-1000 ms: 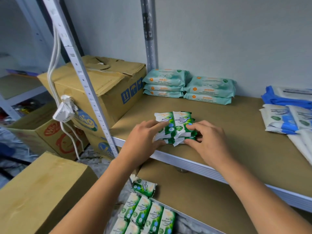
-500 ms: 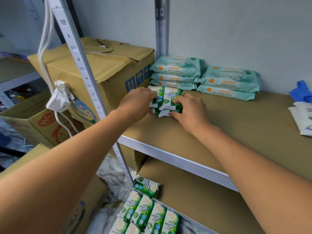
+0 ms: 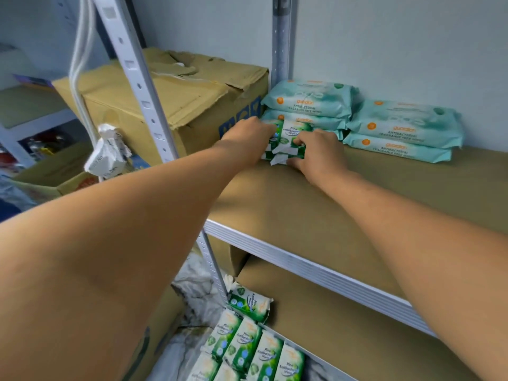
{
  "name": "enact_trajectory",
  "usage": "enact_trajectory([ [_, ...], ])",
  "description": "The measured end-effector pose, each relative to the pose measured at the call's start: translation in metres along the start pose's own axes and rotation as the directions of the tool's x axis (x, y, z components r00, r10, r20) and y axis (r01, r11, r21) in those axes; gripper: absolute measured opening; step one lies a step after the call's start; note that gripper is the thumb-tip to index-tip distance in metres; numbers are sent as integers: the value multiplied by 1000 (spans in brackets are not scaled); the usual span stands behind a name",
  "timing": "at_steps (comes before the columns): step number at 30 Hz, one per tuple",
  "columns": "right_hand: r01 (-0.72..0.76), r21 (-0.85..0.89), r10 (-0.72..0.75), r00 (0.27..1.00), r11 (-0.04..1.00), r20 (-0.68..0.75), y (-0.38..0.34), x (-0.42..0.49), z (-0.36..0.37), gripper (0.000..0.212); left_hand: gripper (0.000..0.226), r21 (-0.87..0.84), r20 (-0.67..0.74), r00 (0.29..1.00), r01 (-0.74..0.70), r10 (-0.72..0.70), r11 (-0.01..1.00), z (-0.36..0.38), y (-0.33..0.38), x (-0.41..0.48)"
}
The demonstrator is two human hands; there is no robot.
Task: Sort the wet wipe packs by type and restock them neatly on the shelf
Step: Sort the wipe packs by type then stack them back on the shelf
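green pine packs (image 3: 287, 145) half covered by left hand (image 3: 248, 133) and right hand (image 3: 319, 151), lower packs (image 3: 248, 350) cut by bottom edge

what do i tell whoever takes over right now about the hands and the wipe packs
Left hand and right hand both grip a small stack of green packs, one on each side, down on the shelf just in front of the teal packs, beside the box.
Done: teal packs in two stacks by the wall.
Left: release and square up the green stack, then bring up the other green packs lying below.
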State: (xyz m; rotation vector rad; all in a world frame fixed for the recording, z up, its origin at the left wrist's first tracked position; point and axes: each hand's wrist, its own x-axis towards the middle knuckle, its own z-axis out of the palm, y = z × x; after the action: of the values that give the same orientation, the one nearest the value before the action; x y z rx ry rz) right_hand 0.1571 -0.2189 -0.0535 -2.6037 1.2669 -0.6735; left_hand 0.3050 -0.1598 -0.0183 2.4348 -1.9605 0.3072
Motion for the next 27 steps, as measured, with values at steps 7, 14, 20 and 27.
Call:
enact_trajectory([
  [7, 10, -87, 15, 959, 996, 281, 4, -41, -47, 91, 69, -325, -38, 996, 64, -81, 944, -14, 6, -67],
  [14, 30, -4, -29, 978, 1000, 206, -30, -127, -88, 69, 64, -347, -98, 994, 17, -54, 938, -29, 25, -163],
  [20, 64, 100, -82, 979, 993, 188, -73, -200, -92, 48, 54, -403, -105, 990, 46, -96, 914, -34, 32, -246],
  [27, 82, 142, -119, 954, 987, 277, -80, -267, -55, 45, 54, -429, 33, 980, 190, -195, 883, 3, 31, -315],
])
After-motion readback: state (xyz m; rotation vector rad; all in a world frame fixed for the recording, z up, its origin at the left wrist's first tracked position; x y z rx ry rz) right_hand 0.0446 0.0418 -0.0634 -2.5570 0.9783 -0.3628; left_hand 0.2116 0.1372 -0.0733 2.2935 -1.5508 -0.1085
